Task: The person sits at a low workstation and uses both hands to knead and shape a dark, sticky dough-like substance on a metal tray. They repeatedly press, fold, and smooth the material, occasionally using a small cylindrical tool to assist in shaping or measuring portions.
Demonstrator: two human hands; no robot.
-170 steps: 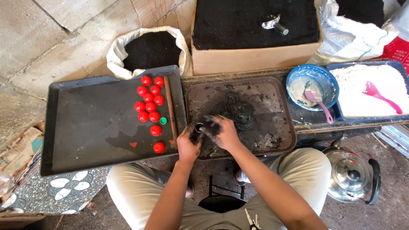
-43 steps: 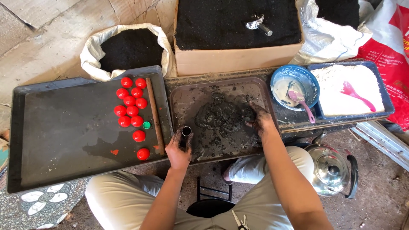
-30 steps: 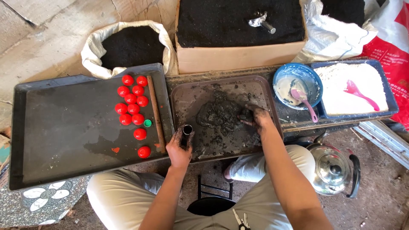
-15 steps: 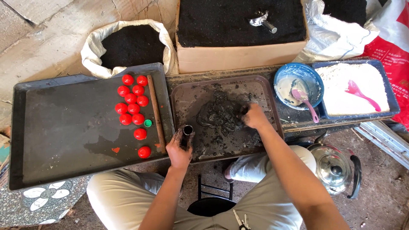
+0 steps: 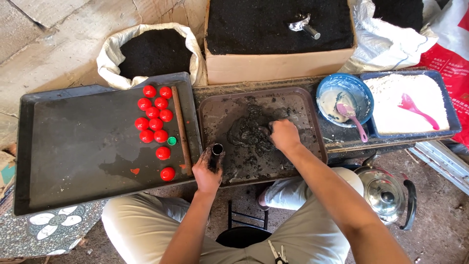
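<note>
A short dark tube [image 5: 217,149] is being gripped upright by the left hand [image 5: 207,171] at the brown tray [image 5: 312,122]'s near-left edge, while the black paste [image 5: 246,132] mid-tray is being pinched by the right hand [image 5: 283,134]'s curled fingers.

We see a rough concrete floor [image 5: 53,39] — pale, cracked and sunlit at the upper left, darker and dirt-strewn at the lower right. A patterned tile slab [image 5: 46,232] with white flower shapes lies at the lower left. Under the seated person a dark stool [image 5: 242,234] shows. Daylight falls from above — bright, with soft shadows along the low work surface [image 5: 342,142].
</note>
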